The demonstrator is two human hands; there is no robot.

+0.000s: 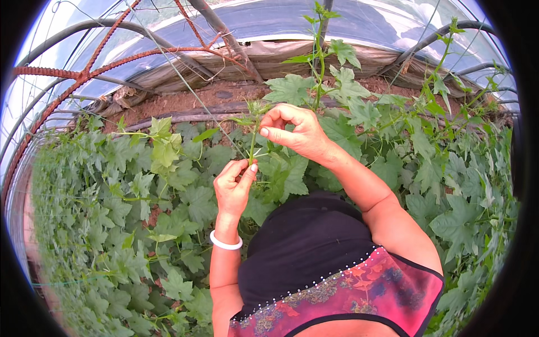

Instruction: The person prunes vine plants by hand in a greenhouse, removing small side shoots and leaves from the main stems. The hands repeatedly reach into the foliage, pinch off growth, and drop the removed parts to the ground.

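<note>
My left hand (233, 185) pinches a green vine stem (252, 145) between thumb and forefinger. The stem stands upright above that hand and ends in a hairy shoot tip (256, 108) with small young leaves. Beside the upper stem is my right hand (297, 132), its thumb and forefinger curled close together. Whether a small part of the plant is between those fingertips is hard to see. A thin support string (189, 86) slants down from the upper left to the stem near my left hand. Broad lobed leaves (290, 177) surround both hands.
Dense vines (126, 236) cover the ground on both sides. A taller vine (321, 63) climbs just beyond my right hand. Rusty rebar (84, 76) and grey hoop pipes (219, 25) frame the plastic film wall (278, 21). A dark hose (185, 119) lies along the soil.
</note>
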